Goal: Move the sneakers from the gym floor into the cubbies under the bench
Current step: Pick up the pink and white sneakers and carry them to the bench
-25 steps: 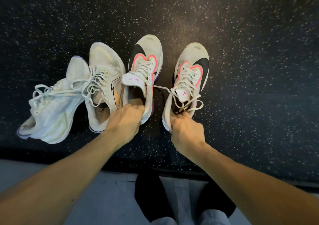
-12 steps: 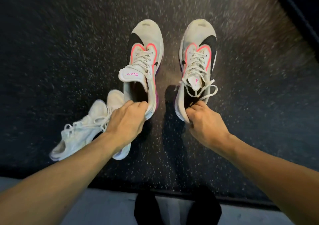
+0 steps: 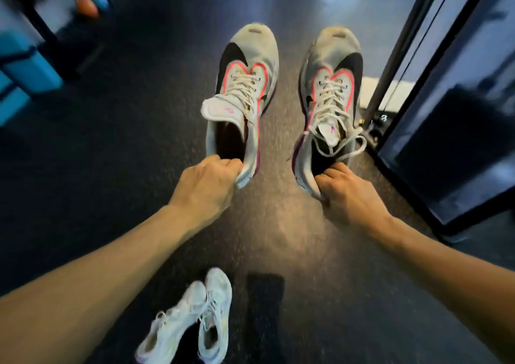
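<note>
The person holds one pink-trimmed sneaker in each hand, both lifted above the floor point(image 3: 292, 238). The left hand point(image 3: 207, 188) is at about 10 o'clock from the picture centre. Its fingers are curled around the heel rim of the left sneaker point(image 3: 245, 93), and the toe points away toward 12 o'clock. The tongue of this sneaker is folded out to the side, and the opening is dark.

The right hand point(image 3: 348, 193) is at about 3 o'clock from the centre. Its fingers are hooked into the heel opening of the right sneaker point(image 3: 331, 90) and pinch the collar. The toe of this sneaker also points toward 12 o'clock. Its laces point(image 3: 347, 147) hang loose over the side. The two held sneakers are side by side, near each other but apart.

A white pair point(image 3: 189, 322) lies on the floor at 6 o'clock, between the two forearms, the two shoes touching each other. Just beside them, at the right, there is a dark shape that cannot be identified.

At 3 o'clock stands a dark frame point(image 3: 434, 112) with a glossy panel. At 10 o'clock there are blurred blue blocks point(image 3: 30, 65), and at 11 o'clock a dark rack point(image 3: 41, 20) with some coloured things, too blurred to name. The cubbies are not in sight.
</note>
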Tool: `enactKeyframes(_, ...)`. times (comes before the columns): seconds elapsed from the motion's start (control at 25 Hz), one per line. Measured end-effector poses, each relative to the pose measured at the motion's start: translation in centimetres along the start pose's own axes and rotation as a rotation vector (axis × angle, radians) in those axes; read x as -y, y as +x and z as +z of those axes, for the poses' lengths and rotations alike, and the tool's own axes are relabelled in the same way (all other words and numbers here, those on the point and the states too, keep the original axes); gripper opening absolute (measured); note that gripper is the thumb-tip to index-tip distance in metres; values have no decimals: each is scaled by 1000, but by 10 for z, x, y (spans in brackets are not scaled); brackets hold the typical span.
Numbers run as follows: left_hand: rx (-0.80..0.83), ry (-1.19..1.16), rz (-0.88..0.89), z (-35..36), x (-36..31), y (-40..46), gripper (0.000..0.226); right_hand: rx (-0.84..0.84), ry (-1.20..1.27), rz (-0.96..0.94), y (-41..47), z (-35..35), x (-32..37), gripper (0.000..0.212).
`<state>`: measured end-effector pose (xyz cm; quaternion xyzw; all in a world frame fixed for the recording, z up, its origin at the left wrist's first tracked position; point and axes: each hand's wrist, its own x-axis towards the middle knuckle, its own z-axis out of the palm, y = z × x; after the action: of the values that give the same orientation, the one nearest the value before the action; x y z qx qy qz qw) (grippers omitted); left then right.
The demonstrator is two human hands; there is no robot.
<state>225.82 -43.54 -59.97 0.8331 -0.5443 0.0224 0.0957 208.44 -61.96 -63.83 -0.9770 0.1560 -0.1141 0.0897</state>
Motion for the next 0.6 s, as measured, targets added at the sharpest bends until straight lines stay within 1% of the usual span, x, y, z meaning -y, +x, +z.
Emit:
enactKeyframes(0.12, -90, 57, 47, -112, -9, 25, 10, -89, -44, -40, 32, -110, 13, 7)
enactKeyframes(0.24, -234, 137, 78, -232, -26, 42, 4, -195, -94, -80, 56, -233, 33, 8)
enactKeyframes(0.36, -322, 169, 75, -342, -49, 46, 6, -256, -124, -97, 68, -344, 63, 6)
enactKeyframes(0.48, -364, 187, 44, -428, -71, 36, 14, -300, -161, -85, 60, -428, 95, 9)
enactKeyframes(0.6, -437, 221, 64, -494, -89, 17, 19, -357, -201, -78, 44, -492, 121, 5)
